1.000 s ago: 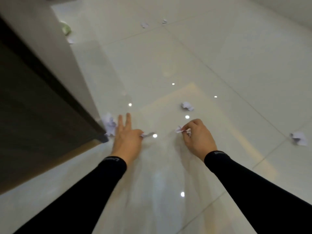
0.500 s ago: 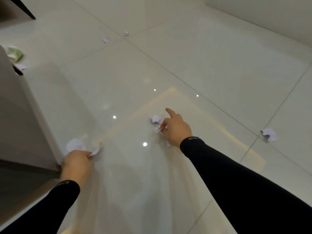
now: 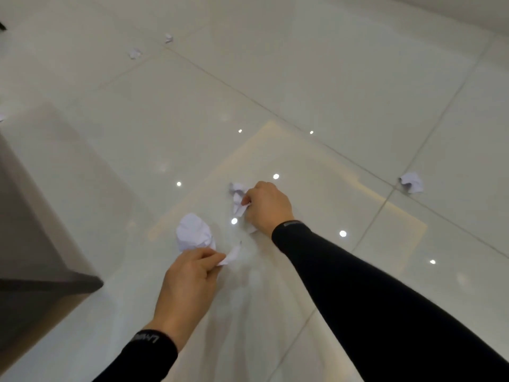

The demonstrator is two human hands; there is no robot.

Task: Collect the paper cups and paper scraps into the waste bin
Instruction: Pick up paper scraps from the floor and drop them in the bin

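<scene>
Both hands reach low over a glossy tiled floor (image 3: 330,78), just right of a dark cabinet (image 3: 82,282). The left hand (image 3: 187,282) has its grip closed on a crumpled paper ball (image 3: 194,231) and a thin scrap (image 3: 232,253); farther from the cabinet, the right hand (image 3: 268,208) pinches white scraps (image 3: 238,198). The task looks barely begun: a loose scrap (image 3: 411,182) lies well right of the cabinet; two small scraps (image 3: 135,53) lie far beyond it; no cups or waste bin are in view; a pale bit at the left edge is cut off.

I log a glossy pale tiled floor (image 3: 316,86) with thin grout lines and reflected ceiling spots. A grey cabinet (image 3: 41,274) stands on it. Well right of the cabinet, a crumpled scrap (image 3: 412,182) lies beside a grout crossing. Far beyond the cabinet lie a small scrap (image 3: 135,53) and a farther scrap (image 3: 168,38), near each other, not touching.
</scene>
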